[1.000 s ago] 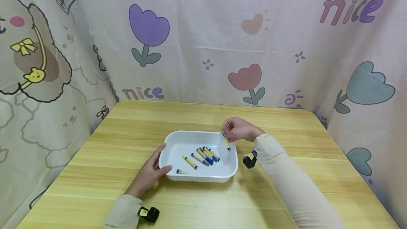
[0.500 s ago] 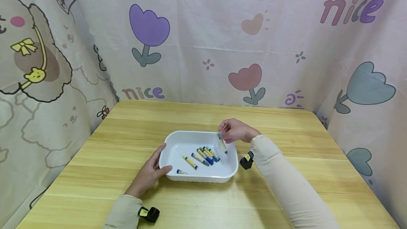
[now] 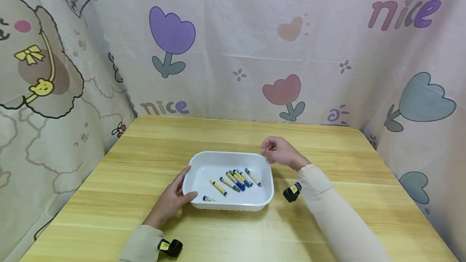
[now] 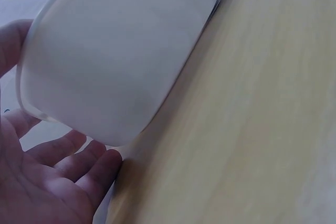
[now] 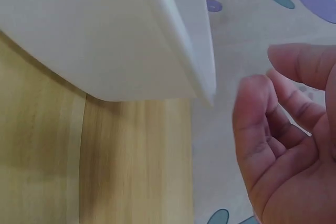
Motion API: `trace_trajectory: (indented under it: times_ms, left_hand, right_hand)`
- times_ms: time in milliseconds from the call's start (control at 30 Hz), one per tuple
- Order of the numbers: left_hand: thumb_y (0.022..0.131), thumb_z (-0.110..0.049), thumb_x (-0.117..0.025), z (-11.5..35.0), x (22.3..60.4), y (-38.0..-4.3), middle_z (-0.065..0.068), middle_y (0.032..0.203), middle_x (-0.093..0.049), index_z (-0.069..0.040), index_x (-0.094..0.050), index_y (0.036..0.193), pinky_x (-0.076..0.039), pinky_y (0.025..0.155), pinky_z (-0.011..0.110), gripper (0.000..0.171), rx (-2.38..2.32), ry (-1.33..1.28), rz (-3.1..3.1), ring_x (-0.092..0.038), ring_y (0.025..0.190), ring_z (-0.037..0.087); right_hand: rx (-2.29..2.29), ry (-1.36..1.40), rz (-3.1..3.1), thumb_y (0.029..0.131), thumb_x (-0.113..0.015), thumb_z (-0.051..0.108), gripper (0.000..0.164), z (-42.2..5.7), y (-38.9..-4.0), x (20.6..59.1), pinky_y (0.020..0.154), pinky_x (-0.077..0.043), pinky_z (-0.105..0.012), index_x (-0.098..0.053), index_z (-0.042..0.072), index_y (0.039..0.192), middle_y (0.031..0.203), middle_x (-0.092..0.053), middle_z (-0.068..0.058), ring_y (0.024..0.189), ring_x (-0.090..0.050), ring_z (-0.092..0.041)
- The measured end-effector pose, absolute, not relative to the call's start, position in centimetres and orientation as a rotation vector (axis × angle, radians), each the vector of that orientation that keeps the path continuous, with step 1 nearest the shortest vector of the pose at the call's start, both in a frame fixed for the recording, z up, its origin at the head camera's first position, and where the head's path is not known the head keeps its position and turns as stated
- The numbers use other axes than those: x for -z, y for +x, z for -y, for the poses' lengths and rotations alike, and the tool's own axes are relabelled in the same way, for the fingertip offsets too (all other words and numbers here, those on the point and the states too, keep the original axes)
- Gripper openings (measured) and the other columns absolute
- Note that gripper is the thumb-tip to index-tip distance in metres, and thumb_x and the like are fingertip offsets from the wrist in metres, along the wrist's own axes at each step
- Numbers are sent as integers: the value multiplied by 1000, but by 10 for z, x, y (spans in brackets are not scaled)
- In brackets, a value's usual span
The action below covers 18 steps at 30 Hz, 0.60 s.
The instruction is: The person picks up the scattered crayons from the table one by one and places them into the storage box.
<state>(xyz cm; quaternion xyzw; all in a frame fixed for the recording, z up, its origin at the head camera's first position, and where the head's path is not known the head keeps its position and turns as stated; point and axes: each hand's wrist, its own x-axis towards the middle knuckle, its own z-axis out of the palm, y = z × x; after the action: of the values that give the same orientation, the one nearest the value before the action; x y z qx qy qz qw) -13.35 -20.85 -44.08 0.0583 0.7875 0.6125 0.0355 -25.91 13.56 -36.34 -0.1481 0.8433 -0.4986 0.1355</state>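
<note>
A white plastic tray [image 3: 233, 206] stands on the table. Several short crayons with yellow and blue wrappers lie in it, most bunched right of the middle. One crayon [image 3: 253, 177] lies apart at the bunch's right side, and a yellow crayon [image 3: 218, 187] is left of it. My left hand [image 3: 168, 202] grips the tray's left end, thumb over the rim and fingers against the outer wall [image 4: 105, 66]. Just above the tray's far right corner, my right hand [image 3: 283, 153] holds nothing. In the right wrist view its fingers are loosely bent, apart from the tray.
The wooden table [image 3: 233, 237] runs around the tray on all sides. Behind it hangs a printed curtain [image 3: 225, 35] with flowers. A small black camera [image 3: 292, 192] is worn on the right wrist, another black camera [image 3: 172, 248] on the left.
My right hand has let go of a crayon, which now lies in the tray by the others. After lowering it, the hand has drawn back to the right. The left hand stays put.
</note>
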Motion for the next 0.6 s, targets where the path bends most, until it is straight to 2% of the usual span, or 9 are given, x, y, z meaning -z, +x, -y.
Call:
trace_trajectory:
  times_ms: [167,300,433,600]
  left_hand:
    - [90,-11,-70,208,437,-132,22,157,-21,-10,-21,155,-38,103,34,81,-1880,180,-2427,-38,135,37]
    - [90,-11,-70,209,436,-129,22,157,-21,-10,-20,155,-38,104,35,82,-1877,184,-2429,-36,136,37]
    - [91,-14,-69,211,435,-127,22,155,-26,-9,-20,155,-38,103,39,81,-1844,202,-2498,-37,135,37]
    - [95,-28,-65,219,431,-125,23,150,-35,-9,-25,153,-39,102,47,72,-1681,167,-2728,-41,132,40]
  right_hand:
    - [1498,-484,-2610,92,-63,7,10,-148,-245,364,59,-54,-31,-60,0,98,82,-57,-9,67,-57,-20]
    - [1492,-528,-2775,91,-66,8,7,-159,-233,371,50,-48,-25,-62,2,90,73,-57,-5,59,-53,-16]
    - [1447,-560,-2925,89,-69,11,11,-168,-222,377,51,-43,-24,-63,5,83,68,-55,-1,58,-49,-14]
    - [1357,-549,-3104,89,-70,16,17,-181,-204,386,53,-40,-25,-62,8,76,62,-50,3,55,-45,-11]
